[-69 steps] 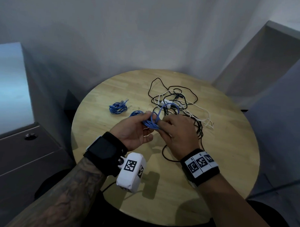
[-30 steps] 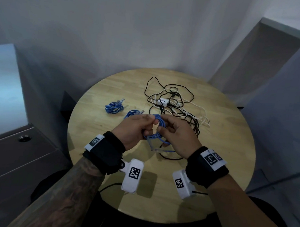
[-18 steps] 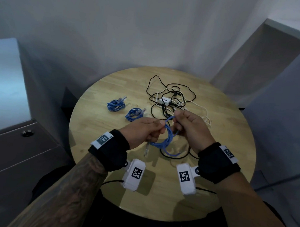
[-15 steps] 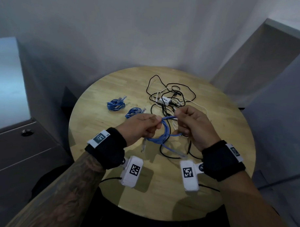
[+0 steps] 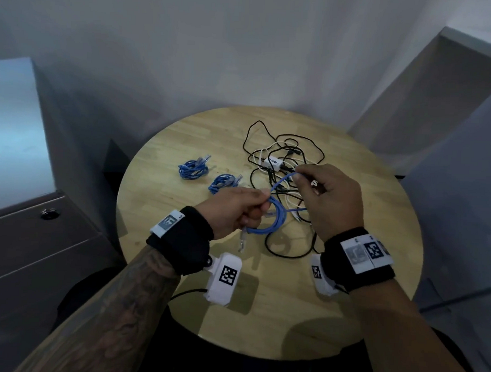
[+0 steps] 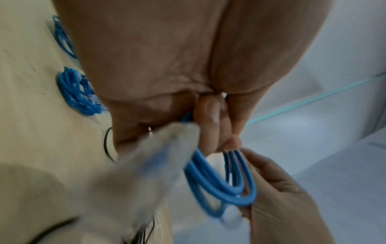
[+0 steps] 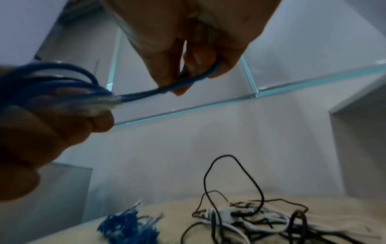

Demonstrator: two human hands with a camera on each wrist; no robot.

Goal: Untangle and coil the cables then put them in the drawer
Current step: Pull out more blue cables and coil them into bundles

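A blue cable (image 5: 273,220) hangs in loops above the round wooden table (image 5: 376,218). My left hand (image 5: 238,209) grips the gathered loops (image 6: 221,183), and a clear plug (image 5: 242,240) dangles below it. My right hand (image 5: 324,197) pinches a strand of the same cable (image 7: 167,89) and holds it out to the right. Behind the hands lies a tangle of black and white cables (image 5: 284,165) with a white adapter (image 5: 274,163). Two coiled blue cables (image 5: 193,168) (image 5: 225,182) rest on the table's left part.
A grey drawer cabinet (image 5: 50,243) with a round lock stands left of the table, its drawers closed. Grey walls and a partition (image 5: 450,109) ring the table at the back and right. Bare tabletop shows near the front edge.
The blue cable came free of the black and white tangle and was lifted. My hands drew apart, the right one pulling a strand out to the right while the left kept the loops.
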